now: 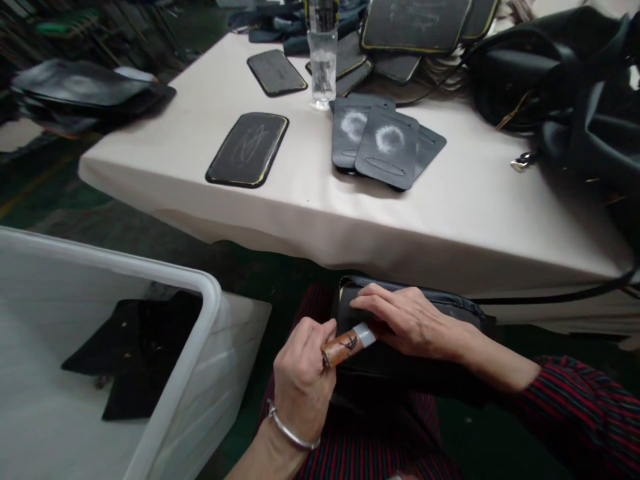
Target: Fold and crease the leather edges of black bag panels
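Observation:
My left hand (304,363), a bracelet at its wrist, is closed in a fist around a wooden-handled tool (343,348) with a pale metal-looking band. The tool's far end passes under my right hand (413,320), so its working tip is hidden. Across my lap lies a black leather bag (370,367) with a raised edge along its far side. My right hand rests on this bag, fingers bent over its surface and pressing on it; the thumb is mostly out of sight.
A pale-covered table (300,213) stands ahead, bearing dark leather panels (249,150), slotted black pieces (387,147), a clear bottle (323,70) and black bags (590,127). At left is a white bin (215,300) with black pieces (150,347) inside.

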Demonstrator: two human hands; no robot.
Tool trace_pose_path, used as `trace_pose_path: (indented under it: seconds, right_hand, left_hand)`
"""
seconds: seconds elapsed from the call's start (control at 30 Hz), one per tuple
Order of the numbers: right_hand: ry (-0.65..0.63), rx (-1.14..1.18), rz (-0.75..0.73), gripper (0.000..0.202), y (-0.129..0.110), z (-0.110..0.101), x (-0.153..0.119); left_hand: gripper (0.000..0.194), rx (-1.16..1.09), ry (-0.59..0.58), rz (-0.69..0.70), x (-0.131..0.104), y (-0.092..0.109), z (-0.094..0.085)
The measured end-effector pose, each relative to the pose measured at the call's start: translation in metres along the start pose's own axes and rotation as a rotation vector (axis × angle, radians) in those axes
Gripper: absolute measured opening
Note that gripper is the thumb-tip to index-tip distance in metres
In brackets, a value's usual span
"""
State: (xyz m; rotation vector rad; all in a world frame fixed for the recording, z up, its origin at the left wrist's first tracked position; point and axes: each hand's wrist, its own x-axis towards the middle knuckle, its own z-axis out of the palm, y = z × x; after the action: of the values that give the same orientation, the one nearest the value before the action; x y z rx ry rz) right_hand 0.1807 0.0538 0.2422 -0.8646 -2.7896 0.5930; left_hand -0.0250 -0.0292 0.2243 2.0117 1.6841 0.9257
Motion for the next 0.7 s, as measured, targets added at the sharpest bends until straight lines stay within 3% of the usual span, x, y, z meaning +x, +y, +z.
trace_pose_path:
  seconds: [0.13,0.27,0.37,0.53,0.63,0.7]
  right_hand:
    - [-0.040,-0.007,-0.096,0.050,-0.0011,0.0004,0.0000]
    - [-0.117,-0.053,-0.130,0.045,-0.0011,0.0008,0.0004]
    - [-0.133,-0.090,-0.103,0.042,-0.0024,0.0005,0.0008]
    - [-0.144,-0.063,-0.092,0.042,-0.0054,-0.0016,0.0016]
    - [-0.202,-0.026,-0.125,0.047,-0.0065,-0.0020,0.0018]
    - [-0.205,-0.029,-0.111,0.046,-0.0073,-0.0006,0.0022]
  left_hand:
    - [0.015,-0.147,-0.010,-0.121,0.0019,-0.0032,-0.0060]
    - [0.009,-0.263,0.020,-0.337,0.0010,-0.0025,-0.0071]
    - [0.012,-0.191,0.051,-0.249,0.0000,-0.0007,-0.0030]
    - [0.021,0.005,-0.015,-0.063,-0.0029,0.0029,0.0016]
    - [0.026,-0.052,-0.023,-0.119,-0.0059,0.0021,-0.0004]
    - [0.023,-0.204,-0.068,-0.251,-0.0055,-0.0031,0.0003]
